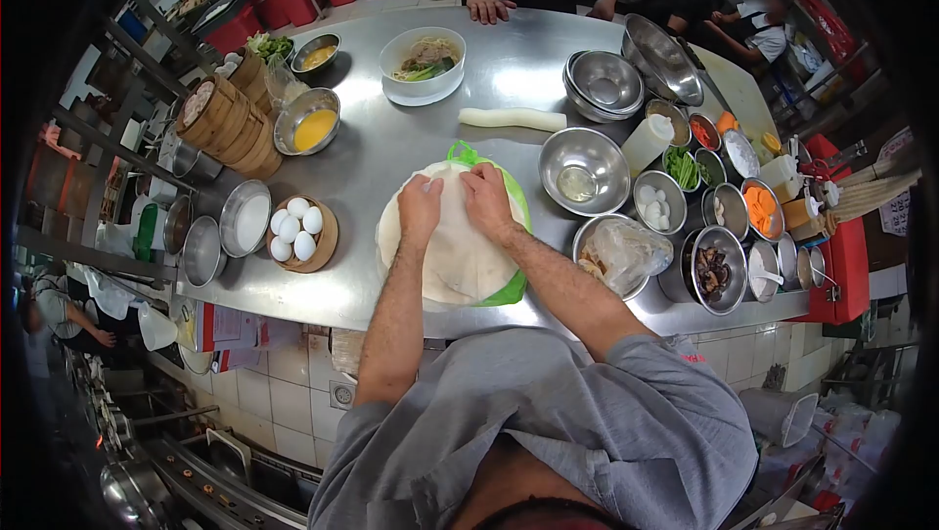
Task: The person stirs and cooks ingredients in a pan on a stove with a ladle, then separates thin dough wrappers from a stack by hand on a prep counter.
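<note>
A wide, pale round sheet (455, 246) lies on the steel table in front of me, over something bright green (511, 287) that shows along its right edge and at the top. Both my hands are at the upper part of the sheet, a little apart. My left hand (421, 205) has its fingers curled down on the sheet's upper left. Closed in the same way, my right hand (483, 199) pinches at the upper middle, beside the green edge. Above them lies a long white roll (512, 119).
Left: white eggs (295, 229) in a bamboo basket, steel bowls, bamboo steamers (225, 129). Back: a white bowl (424, 90) of noodles. Right: an empty-looking steel bowl (584, 171), a bowl with a plastic bag (631, 251), several ingredient bowls. A person's hand (488, 9) rests on the far edge.
</note>
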The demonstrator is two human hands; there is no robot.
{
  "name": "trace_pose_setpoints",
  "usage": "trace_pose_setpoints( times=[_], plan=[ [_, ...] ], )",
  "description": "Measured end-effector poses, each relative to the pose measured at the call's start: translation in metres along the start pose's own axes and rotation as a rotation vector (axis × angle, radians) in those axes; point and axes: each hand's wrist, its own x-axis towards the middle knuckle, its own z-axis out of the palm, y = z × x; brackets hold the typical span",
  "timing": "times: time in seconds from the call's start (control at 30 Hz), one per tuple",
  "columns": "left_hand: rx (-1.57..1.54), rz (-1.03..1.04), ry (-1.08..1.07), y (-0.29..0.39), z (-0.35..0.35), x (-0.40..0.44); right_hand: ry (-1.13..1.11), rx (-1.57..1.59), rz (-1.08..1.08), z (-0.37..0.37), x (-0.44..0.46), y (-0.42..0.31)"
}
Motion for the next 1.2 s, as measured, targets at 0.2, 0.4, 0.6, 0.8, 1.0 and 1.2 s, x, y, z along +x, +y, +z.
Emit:
trace_pose_setpoints(
  times=[0.2, 0.4, 0.6, 0.8, 1.0, 1.2],
  plan=[
    [-0.229, -0.116, 0.196, -0.037, -0.022, -0.015, 0.005, -0.001, -0.021, 0.004, -0.002, 0.004],
    [-0.171, -0.121, 0.207, -0.057, -0.036, -0.027, -0.016, -0.006, -0.013, 0.002, -0.001, 0.003],
    [0.15, -0.028, -0.074, -0.013, -0.038, 0.003, -0.065, -0.024, -0.178, 0.014, 0.013, -0.012],
    [0.367, -0.132, -0.209, 0.006, -0.026, 0.018, -0.14, -0.028, -0.123, 0.018, 0.009, -0.016],
    [0.243, -0.018, -0.065, -0.012, -0.03, 0.024, -0.192, -0.122, -0.137, 0.017, 0.008, -0.019],
    [0.194, -0.075, 0.01, -0.021, -0.043, 0.009, -0.211, -0.165, -0.148, 0.016, 0.008, -0.019]
  ],
)
